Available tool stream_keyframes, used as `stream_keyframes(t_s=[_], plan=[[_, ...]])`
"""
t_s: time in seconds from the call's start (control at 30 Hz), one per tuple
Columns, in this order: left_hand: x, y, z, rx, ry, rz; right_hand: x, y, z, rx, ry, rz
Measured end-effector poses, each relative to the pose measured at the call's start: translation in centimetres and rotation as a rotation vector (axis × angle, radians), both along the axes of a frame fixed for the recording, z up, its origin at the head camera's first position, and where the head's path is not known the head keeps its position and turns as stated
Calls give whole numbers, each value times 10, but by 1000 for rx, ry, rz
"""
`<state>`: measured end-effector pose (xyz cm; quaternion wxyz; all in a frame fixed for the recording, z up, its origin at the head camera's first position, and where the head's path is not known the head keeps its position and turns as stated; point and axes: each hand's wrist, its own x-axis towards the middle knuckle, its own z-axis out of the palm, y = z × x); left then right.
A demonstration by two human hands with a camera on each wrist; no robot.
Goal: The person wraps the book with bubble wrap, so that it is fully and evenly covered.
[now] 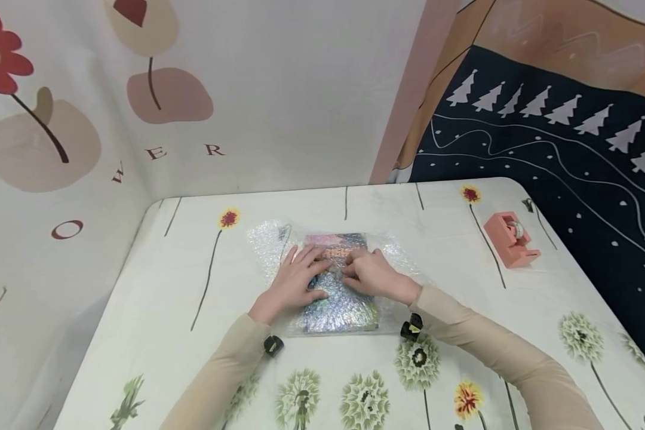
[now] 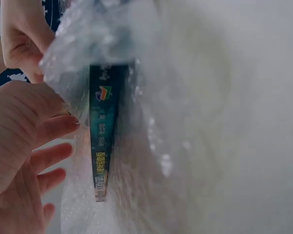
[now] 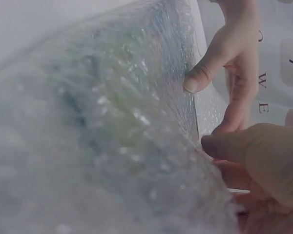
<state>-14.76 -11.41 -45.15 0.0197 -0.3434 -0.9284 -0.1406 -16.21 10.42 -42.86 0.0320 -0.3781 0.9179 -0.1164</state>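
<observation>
A book (image 1: 341, 310) with a colourful cover lies on the table, wrapped in clear bubble wrap (image 1: 269, 239) that spreads past its sides. Its dark teal spine (image 2: 102, 126) shows through the film in the left wrist view. My left hand (image 1: 295, 278) rests on the wrap over the book's left side, fingers extended and spread. On the upper right of the book, my right hand (image 1: 371, 272) has its fingers curled and pinches the bubble wrap. In the right wrist view, the right thumb (image 3: 229, 145) is at the wrap's edge, close to the left hand (image 3: 234, 68).
A pink tape dispenser (image 1: 507, 242) with a roll of tape stands at the table's right side. A flower-print cloth (image 1: 166, 358) covers the table. Pale printed curtain (image 1: 301, 107) hangs behind it, and a dark tree-patterned cloth (image 1: 543, 149) at the right.
</observation>
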Motion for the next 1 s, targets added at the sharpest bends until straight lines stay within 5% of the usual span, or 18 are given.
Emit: stream_keyframes(t_s=[0.13,0.6,0.87,1.0], plan=[[-1,-2,-2,7,-44,-21,5,2,0,82,17,12],[-3,-1,-2,-37,-71,-96,18,-4,-6,230,304,50],[-2,0,-2,-63,-74,-82,22,-5,-4,322,330,61],[-1,1,-1,-87,-103,-65,21,1,-4,265,254,72]])
